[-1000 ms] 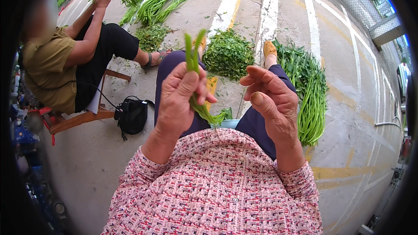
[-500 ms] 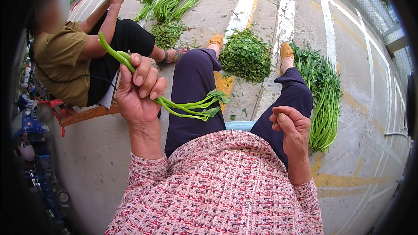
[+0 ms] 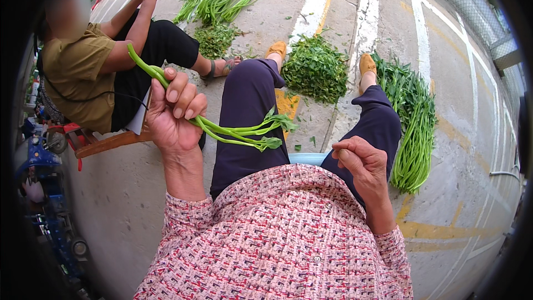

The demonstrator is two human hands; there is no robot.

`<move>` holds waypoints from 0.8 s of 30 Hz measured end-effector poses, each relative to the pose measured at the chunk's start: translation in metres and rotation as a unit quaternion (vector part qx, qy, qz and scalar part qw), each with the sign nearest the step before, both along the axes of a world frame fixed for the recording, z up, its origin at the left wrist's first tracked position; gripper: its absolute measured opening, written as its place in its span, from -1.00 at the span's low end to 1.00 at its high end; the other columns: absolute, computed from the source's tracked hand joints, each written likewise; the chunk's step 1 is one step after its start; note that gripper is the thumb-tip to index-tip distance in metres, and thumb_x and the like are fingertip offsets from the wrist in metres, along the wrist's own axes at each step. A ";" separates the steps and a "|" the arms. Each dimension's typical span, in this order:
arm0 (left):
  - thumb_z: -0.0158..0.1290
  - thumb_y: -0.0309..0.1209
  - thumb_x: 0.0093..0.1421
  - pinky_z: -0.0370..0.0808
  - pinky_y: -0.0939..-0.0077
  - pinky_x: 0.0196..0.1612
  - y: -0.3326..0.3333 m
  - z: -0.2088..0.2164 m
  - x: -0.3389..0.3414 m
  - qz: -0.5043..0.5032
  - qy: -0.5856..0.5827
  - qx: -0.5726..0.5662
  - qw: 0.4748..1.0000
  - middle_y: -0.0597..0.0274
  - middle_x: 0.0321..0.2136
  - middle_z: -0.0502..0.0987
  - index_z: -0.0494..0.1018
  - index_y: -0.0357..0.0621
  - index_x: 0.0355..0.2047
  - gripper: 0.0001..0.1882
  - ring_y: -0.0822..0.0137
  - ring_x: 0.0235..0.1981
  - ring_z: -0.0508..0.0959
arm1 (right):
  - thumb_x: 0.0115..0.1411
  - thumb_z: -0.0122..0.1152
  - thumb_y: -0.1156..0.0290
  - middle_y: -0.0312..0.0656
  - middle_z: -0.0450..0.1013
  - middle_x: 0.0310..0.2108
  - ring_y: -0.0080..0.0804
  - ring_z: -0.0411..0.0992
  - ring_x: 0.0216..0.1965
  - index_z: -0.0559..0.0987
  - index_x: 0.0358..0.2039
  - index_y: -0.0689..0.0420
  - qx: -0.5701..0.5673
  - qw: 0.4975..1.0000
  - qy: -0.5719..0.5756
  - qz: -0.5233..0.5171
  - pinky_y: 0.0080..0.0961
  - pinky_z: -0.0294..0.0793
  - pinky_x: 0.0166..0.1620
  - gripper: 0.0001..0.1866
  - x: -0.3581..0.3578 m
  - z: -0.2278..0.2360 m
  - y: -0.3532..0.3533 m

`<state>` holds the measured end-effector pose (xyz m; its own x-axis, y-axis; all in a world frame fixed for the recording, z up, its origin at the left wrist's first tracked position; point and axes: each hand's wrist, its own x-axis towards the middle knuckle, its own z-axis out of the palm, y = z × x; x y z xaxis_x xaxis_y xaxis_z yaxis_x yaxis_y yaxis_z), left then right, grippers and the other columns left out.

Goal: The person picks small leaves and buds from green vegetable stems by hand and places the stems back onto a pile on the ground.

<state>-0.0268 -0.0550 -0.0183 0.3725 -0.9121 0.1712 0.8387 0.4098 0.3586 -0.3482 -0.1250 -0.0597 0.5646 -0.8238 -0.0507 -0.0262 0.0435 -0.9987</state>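
Observation:
My left hand [image 3: 176, 112], raised at the left over the ground beside my thigh, is closed round a few water spinach stems [image 3: 239, 133]. Their thick cut ends poke out up and left past the thumb. On the other side the thin ends, with small leaves, reach across over my left thigh. My right hand [image 3: 361, 164] is up above my right thigh, fingers curled and thumb pressed to the index finger. Nothing shows in that pinch. Long water spinach [image 3: 413, 133] lies in a heap beside my right leg, leaves at the far end.
Between my feet is a pile of plucked leaves [image 3: 315, 69]. At the left another person [image 3: 83, 86] sits on a wooden chair [image 3: 111, 143], holding greens. Further off lie more long greens [image 3: 230, 0] and a small leaf pile [image 3: 215, 39]. A blue vehicle [image 3: 44, 161] stands far left.
My right hand has moved left and slightly inward, thumb and fingers still together. My left hand stays nearly in place with the stems.

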 end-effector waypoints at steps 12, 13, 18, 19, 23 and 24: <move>-0.06 -0.28 0.29 0.16 0.64 -0.70 0.009 0.002 0.000 -0.070 -0.074 -0.097 0.990 0.37 -0.63 0.22 0.29 -0.22 -0.25 -0.76 0.59 -0.76 0.13 | 0.11 0.15 0.59 -0.19 0.41 -0.52 -0.50 0.35 -0.53 0.56 -0.31 0.30 -0.113 0.987 0.094 0.063 -0.60 0.30 -0.45 -0.88 0.006 -0.019 0.005; -0.05 -0.28 0.29 0.16 0.65 -0.71 0.009 0.002 -0.001 -0.079 -0.082 -0.105 0.988 0.37 -0.63 0.22 0.29 -0.22 -0.25 -0.76 0.59 -0.77 0.13 | 0.10 0.15 0.59 -0.18 0.40 -0.52 -0.49 0.35 -0.54 0.56 -0.31 0.30 -0.119 0.985 0.101 0.068 -0.60 0.30 -0.45 -0.88 0.005 -0.021 0.005; 0.03 -0.28 0.25 0.11 0.71 -0.74 0.011 0.010 -0.007 -0.103 -0.113 -0.120 0.981 0.41 -0.70 0.23 0.32 -0.20 -0.33 -0.77 0.63 -0.79 0.11 | 0.10 0.15 0.58 -0.16 0.39 -0.53 -0.43 0.38 -0.55 0.56 -0.32 0.29 -0.130 0.980 0.127 0.076 -0.56 0.31 -0.48 -0.88 0.006 -0.023 0.006; 0.03 -0.28 0.24 0.10 0.71 -0.74 0.012 0.010 -0.007 -0.115 -0.121 -0.129 0.978 0.41 -0.71 0.23 0.32 -0.19 -0.33 -0.77 0.64 -0.79 0.10 | 0.10 0.15 0.57 -0.15 0.40 -0.53 -0.41 0.39 -0.55 0.56 -0.33 0.29 -0.134 0.979 0.131 0.076 -0.55 0.31 -0.48 -0.88 0.007 -0.023 0.005; 0.08 -0.27 0.21 0.06 0.69 -0.77 0.015 0.017 -0.011 -0.149 -0.137 -0.136 0.970 0.42 -0.75 0.24 0.33 -0.19 -0.37 -0.76 0.64 -0.84 0.08 | 0.10 0.15 0.55 -0.11 0.41 -0.51 -0.31 0.42 -0.55 0.57 -0.34 0.28 -0.147 0.973 0.158 0.087 -0.49 0.34 -0.48 -0.89 0.008 -0.027 0.001; 0.08 -0.28 0.21 0.06 0.68 -0.78 0.015 0.017 -0.012 -0.154 -0.140 -0.138 0.968 0.42 -0.76 0.24 0.34 -0.19 -0.38 -0.75 0.63 -0.85 0.08 | 0.09 0.15 0.55 -0.11 0.41 -0.51 -0.29 0.42 -0.54 0.57 -0.34 0.27 -0.156 0.970 0.162 0.087 -0.48 0.35 -0.47 -0.89 0.009 -0.028 -0.001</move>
